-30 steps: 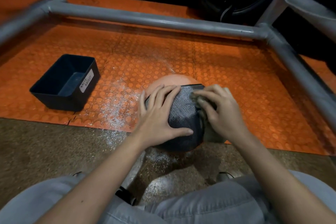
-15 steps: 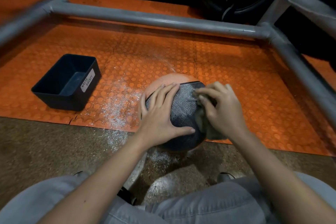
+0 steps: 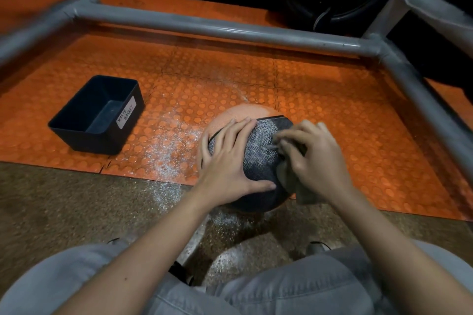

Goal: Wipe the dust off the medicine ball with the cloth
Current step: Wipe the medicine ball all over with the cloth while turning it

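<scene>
One medicine ball [image 3: 259,156], part orange and part dark with a fine pattern, sat on the near edge of an orange studded mat [image 3: 320,100], right where the mat met a brown speckled floor [image 3: 64,199], straight ahead of the person's two knees. Two bare hands were on it. The left hand [image 3: 230,158] lay flat over the ball's left side, its four fingers straight and spread across the top and the thumb stretched out along the near side, pressing rather than gripping. The right hand [image 3: 314,158] had its fingers curled round one grey-brown cloth [image 3: 299,192], bunching it against the right side of the ball, with a loose fold hanging below the palm. One patch of white powder [image 3: 166,153] was scattered on the mat just left of the ball, and a thinner trail of it ran onto the brown floor beneath the ball. Well to the left stood one black rectangular bin [image 3: 87,140], open at the top, with one white label [image 3: 126,115] on its side reading WASTE BASKET. A grey tubular frame [image 3: 217,27] ringed the mat, with three of its low rails in view, joined at two corners. Two grey trouser legs [image 3: 294,289] filled the bottom of the view
</scene>
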`<state>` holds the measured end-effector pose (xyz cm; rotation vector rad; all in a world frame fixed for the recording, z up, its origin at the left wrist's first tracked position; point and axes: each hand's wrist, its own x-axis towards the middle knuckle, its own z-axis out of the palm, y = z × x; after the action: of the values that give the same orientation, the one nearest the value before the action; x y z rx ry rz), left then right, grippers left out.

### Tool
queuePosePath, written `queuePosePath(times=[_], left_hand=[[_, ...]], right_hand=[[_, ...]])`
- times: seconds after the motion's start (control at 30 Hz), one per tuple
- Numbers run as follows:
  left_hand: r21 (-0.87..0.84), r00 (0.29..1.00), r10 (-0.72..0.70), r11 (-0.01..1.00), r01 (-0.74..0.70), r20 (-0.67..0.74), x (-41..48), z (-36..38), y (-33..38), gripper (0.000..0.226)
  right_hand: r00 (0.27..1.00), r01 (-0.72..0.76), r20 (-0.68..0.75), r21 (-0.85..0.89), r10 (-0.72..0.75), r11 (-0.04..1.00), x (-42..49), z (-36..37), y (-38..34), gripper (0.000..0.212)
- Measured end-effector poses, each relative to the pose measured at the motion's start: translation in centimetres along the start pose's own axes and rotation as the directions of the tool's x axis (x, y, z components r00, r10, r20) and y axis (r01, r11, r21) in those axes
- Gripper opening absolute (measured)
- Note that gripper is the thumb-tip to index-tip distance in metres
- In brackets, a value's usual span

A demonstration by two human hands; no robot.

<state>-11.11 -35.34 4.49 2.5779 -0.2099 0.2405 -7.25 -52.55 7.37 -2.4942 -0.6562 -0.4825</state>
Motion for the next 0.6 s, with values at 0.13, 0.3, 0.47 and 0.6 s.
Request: queuePosePath(times=[0.13, 0.3, 0.47, 0.6], left_hand=[[-0.007, 1.0, 0.011, 1.0, -0.01, 0.026, 0.1, -0.2, -0.1, 0.117], [0.008, 0.999, 0.022, 1.0, -0.022, 0.045, 0.0, -0.3, 0.0, 0.116], [-0.011, 1.0, 0.002, 1.0, -0.001, 0.011, 0.2, -0.1, -0.2, 0.118], [-0.04, 0.999, 0.015, 0.999, -0.013, 0.033, 0.0, -0.3, -0.4, 0.116]], right_hand=[[0.992, 0.125, 0.033, 0.002, -0.125, 0.992, -3.0, -0.1, -1.2, 0.021], [0.999, -0.008, 0.033, -0.03, 0.009, 1.0, 2.6, 0.0, 0.7, 0.02], [1.0, -0.009, -0.028, -0.014, 0.008, 1.0, 1.2, 0.4, -0.2, 0.02], [0.987, 0.16, 0.005, -0.024, -0.16, 0.987, -2.3, 0.4, -1.9, 0.023]])
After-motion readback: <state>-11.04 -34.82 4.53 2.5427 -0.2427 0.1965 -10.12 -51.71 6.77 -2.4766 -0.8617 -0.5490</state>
